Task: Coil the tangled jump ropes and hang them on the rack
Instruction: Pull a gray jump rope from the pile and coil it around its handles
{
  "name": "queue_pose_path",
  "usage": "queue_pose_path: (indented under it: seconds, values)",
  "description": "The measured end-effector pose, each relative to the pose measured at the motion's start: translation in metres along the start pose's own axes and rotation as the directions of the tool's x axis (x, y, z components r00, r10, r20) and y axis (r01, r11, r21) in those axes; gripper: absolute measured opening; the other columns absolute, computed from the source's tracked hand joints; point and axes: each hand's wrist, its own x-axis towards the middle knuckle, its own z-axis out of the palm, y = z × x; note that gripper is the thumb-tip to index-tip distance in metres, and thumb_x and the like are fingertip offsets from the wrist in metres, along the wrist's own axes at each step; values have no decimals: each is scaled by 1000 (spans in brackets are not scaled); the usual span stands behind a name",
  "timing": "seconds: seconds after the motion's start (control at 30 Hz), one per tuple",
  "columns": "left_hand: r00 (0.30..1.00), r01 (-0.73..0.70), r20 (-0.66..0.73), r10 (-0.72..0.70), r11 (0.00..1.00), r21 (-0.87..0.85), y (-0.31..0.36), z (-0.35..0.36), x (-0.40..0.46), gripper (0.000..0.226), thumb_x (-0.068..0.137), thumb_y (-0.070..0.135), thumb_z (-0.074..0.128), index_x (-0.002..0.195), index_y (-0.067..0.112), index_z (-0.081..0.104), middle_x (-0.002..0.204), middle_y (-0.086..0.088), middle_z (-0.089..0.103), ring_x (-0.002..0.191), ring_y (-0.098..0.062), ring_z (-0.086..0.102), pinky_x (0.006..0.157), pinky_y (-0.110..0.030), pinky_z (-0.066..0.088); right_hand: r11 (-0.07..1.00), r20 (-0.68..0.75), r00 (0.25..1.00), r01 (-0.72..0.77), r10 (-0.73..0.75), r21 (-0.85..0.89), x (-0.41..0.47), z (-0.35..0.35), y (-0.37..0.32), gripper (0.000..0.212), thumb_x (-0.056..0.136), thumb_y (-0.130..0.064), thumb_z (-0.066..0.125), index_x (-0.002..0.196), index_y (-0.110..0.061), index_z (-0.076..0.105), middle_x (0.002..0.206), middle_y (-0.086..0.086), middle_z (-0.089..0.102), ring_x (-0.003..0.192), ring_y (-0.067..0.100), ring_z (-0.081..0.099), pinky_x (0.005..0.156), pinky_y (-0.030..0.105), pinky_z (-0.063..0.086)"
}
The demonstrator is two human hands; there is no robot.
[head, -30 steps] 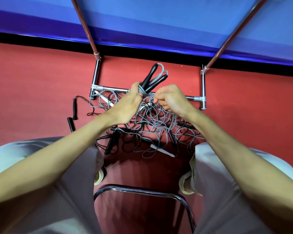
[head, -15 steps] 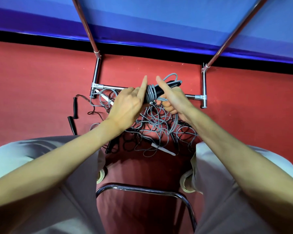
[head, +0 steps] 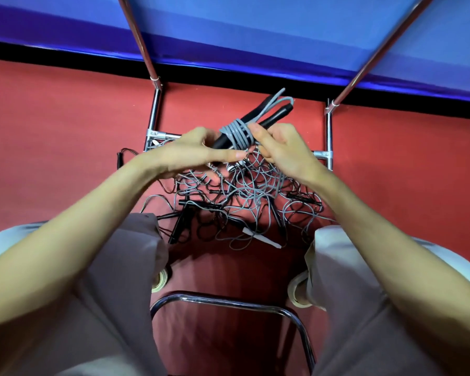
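- Left hand (head: 190,156) gripping black handles (head: 255,120) of wrapped grey jump rope (head: 238,134).
- Right hand (head: 280,150) pinching its coils.
- Tangled ropes (head: 244,196) below, on red floor (head: 65,131).

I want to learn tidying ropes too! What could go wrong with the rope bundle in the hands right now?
The grey cord wraps round the black handles might slip loose, since the right hand only pinches them at the edge. A strand seems to run from the bundle down toward the tangled pile, so lifting may drag more ropes along. The left hand holds just the handles' lower end, so the bundle could tip.
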Motion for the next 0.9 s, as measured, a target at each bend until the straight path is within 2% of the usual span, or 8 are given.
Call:
queue_pose_path:
  seconds: [0.1, 0.2, 0.33, 0.47, 0.57, 0.7, 0.8, 0.9]
  values:
    - [984, 41, 176, -36, 999, -30, -2, 4, -4, 32, 89, 29, 63, 74, 6, 48, 52, -1, 45, 36, -12, 40, 35, -20, 37, 999, 11, 1000, 2, -1, -41, 3, 1, 5, 48, 104, -25, 41, 57, -23, 33, 37, -15, 29, 35, 2, 25, 41, 12, 23]
    - [999, -17, -29, 20, 995, 95, -8, 10, 2, 34, 95, 25, 61, 71, 8, 43, 40, 5, 35, 30, -10, 29, 34, -18, 28, 999, -9, 999, -51, 50, -15, 6, 4, 10, 43, 104, -30, 39, 63, -20, 42, 44, -12, 34, 36, 1, 28, 39, 14, 26]
    - [958, -68, -236, 163, 928, 365, -15, 13, 11, 33, 96, 31, 60, 75, 9, 46, 51, 5, 34, 37, -9, 30, 41, -24, 27, 980, -34, 988, -156, 153, -123, 11, 4, 7, 46, 102, -39, 40, 72, -10, 58, 49, 1, 40, 36, 11, 40, 38, 17, 31]
    - [874, -67, -289, 390, 686, 724, -22, 22, 7, 21, 97, 20, 53, 86, 3, 53, 63, -3, 48, 57, -29, 52, 49, -31, 29, 952, 37, 957, -289, 287, 97, 15, -2, 2, 37, 95, -36, 44, 86, -3, 59, 50, -5, 37, 38, 9, 29, 36, 18, 23]
    - [829, 111, -342, 443, 468, 876, -21, 30, 9, 16, 93, 10, 52, 99, -4, 51, 82, -21, 61, 75, -41, 62, 56, -35, 32, 893, 126, 941, -337, 314, 297, 16, 1, -1, 30, 90, -41, 45, 87, -10, 46, 55, -3, 36, 42, 8, 26, 35, 19, 20]
    - [773, 202, -343, 534, 306, 930, -22, 41, 15, 20, 70, -2, 69, 82, -1, 53, 59, -18, 59, 44, -35, 58, 42, -25, 25, 870, -27, 927, -340, 374, 357, 19, 10, -1, 32, 94, -43, 56, 80, -16, 48, 47, -8, 31, 37, 5, 24, 33, 16, 18]
    - [791, 162, -352, 501, 382, 910, -19, 37, 20, 24, 92, 26, 57, 97, 3, 51, 77, -13, 61, 66, -35, 61, 51, -33, 30, 892, -59, 947, -276, 317, 358, 21, 6, 2, 29, 98, -33, 54, 75, -16, 48, 51, -6, 27, 37, 3, 22, 33, 15, 17]
    - [859, 71, -407, 311, 714, 696, -6, 24, 17, 53, 76, 60, 66, 93, 10, 56, 75, -2, 61, 67, -25, 57, 57, -33, 37, 922, 0, 976, -206, 218, 327, 21, -5, 3, 29, 101, -32, 49, 81, -10, 53, 58, 0, 27, 40, 4, 22, 35, 15, 17]
